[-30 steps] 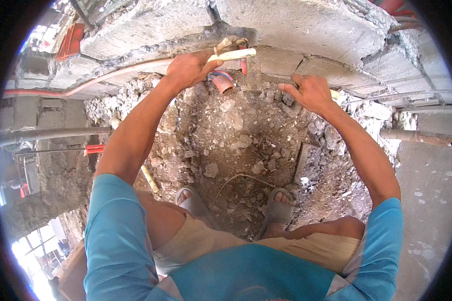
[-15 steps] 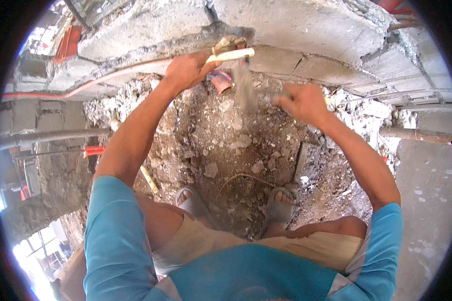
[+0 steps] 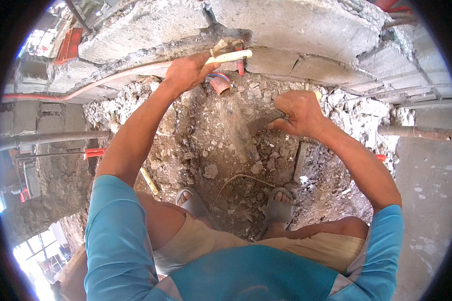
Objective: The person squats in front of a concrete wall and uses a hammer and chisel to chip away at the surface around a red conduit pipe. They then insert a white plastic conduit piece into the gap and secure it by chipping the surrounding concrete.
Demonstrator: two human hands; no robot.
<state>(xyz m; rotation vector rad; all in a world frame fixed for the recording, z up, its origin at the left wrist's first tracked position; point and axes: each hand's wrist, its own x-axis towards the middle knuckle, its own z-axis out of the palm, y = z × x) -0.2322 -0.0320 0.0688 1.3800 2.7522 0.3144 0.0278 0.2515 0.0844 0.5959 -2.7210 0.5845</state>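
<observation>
My left hand (image 3: 190, 72) is closed around a pale yellow rod (image 3: 229, 56), held nearly level against the block wall, with its end pointing right. My right hand (image 3: 301, 113) grips a hammer (image 3: 260, 122) by its handle. The hammer head is smeared by motion and hangs over the rubble, below the rod and apart from it. Just below the rod, an orange-red pipe end (image 3: 220, 85) with coloured wires sticks out of the debris. A red piece (image 3: 240, 65) shows behind the rod's end at a rough hole in the wall.
A grey block wall (image 3: 306, 27) runs across the far side, with a long pinkish conduit (image 3: 100, 82) along its left. Broken rubble (image 3: 226, 145) covers the ground between my sandalled feet. A bent thin rod (image 3: 243, 175), a short yellow stick (image 3: 149, 180) and side pipes (image 3: 414, 132) are around me.
My right hand has swung the hammer down and toward me, away from the rod. My left hand keeps its hold, almost unmoved. The red piece is now more visible.
</observation>
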